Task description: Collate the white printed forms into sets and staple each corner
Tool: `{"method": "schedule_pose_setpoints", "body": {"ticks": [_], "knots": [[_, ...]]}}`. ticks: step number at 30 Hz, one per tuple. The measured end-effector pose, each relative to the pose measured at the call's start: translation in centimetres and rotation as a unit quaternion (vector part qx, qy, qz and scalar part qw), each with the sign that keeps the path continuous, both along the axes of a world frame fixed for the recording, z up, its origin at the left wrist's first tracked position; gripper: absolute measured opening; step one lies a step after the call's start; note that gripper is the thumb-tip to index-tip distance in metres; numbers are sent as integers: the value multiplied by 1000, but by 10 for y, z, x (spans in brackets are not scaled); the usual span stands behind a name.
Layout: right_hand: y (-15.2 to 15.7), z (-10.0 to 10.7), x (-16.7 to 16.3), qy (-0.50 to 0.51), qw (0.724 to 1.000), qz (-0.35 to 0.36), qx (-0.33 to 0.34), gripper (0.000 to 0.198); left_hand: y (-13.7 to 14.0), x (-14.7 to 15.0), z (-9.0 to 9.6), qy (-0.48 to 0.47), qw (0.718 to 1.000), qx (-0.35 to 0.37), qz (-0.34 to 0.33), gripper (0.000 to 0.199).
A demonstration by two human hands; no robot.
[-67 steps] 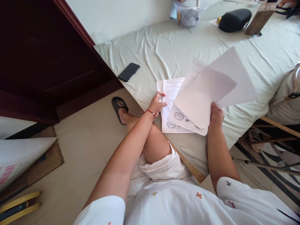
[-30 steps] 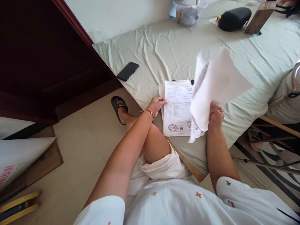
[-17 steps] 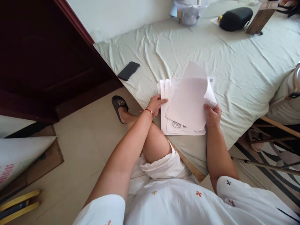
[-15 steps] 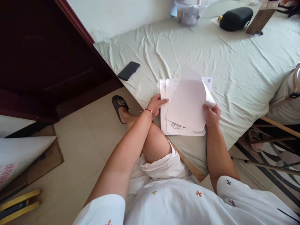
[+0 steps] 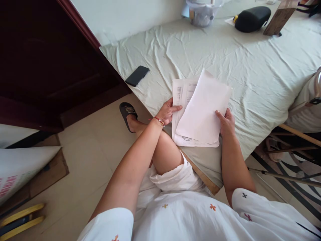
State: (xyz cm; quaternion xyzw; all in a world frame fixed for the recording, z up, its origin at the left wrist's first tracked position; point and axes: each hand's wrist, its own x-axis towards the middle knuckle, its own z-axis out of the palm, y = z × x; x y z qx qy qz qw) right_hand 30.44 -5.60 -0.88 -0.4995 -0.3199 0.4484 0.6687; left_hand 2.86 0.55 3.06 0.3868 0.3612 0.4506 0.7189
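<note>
My left hand [image 5: 168,111] grips the left edge of a stack of printed papers [image 5: 178,97], thumb on top and fingers underneath. A blank-looking white sheet [image 5: 204,105] lies tilted over the stack, covering most of the print. Its right edge is pinched in my right hand [image 5: 225,122], with the thumb on top. Part of a round stamp shows below the sheet's lower edge. The papers are at the near edge of a cloth-covered table [image 5: 250,77].
A black phone [image 5: 137,75] lies to the left on the cloth. Farther back are a clear plastic tub [image 5: 203,15], a black case [image 5: 253,19] and a wooden block [image 5: 281,20]. A dark door [image 5: 50,60] stands at left, and a folding chair frame [image 5: 298,134] at right.
The top sheet, which was curled up at its right side, now lies flatter over the stack. Print at the stack's upper left has come into view. Both hands stay nearly in place.
</note>
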Motion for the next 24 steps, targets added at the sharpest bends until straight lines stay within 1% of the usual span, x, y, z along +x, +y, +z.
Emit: {"method": "schedule_pose_setpoints", "body": {"ticks": [3, 7, 10, 13, 16, 18, 21, 22, 24], "knots": [[0, 2, 0, 1, 1000, 1, -15, 45, 0, -1, 0, -3, 1000, 4, -11, 67], [1, -3, 2, 4, 999, -30, -18, 40, 1, -1, -2, -12, 1000, -1, -3, 67], [2, -7, 3, -13, 998, -58, -1, 33, 3, -1, -5, -13, 1000, -12, 22, 63], [3, -8, 4, -40, 995, -88, 29, 27, 5, -1, -8, -13, 999, -10, 41, 58], [5, -7, 6, -31, 989, -129, 63, 27, 9, -3, -14, -12, 998, 1, 54, 56], [8, -6, 8, 5, 985, -156, 70, 31, 11, -4, -19, 0, 998, 5, 70, 56], [10, -7, 14, 101, 976, -181, 72, 35, 15, -5, -25, 20, 995, 2, 93, 56], [10, -7, 17, 144, 972, -170, 73, 35, 16, -5, -26, 24, 995, 0, 98, 56], [7, -9, 24, 226, 965, -116, 72, 32, 16, -5, -27, 30, 994, -4, 102, 54]]}}
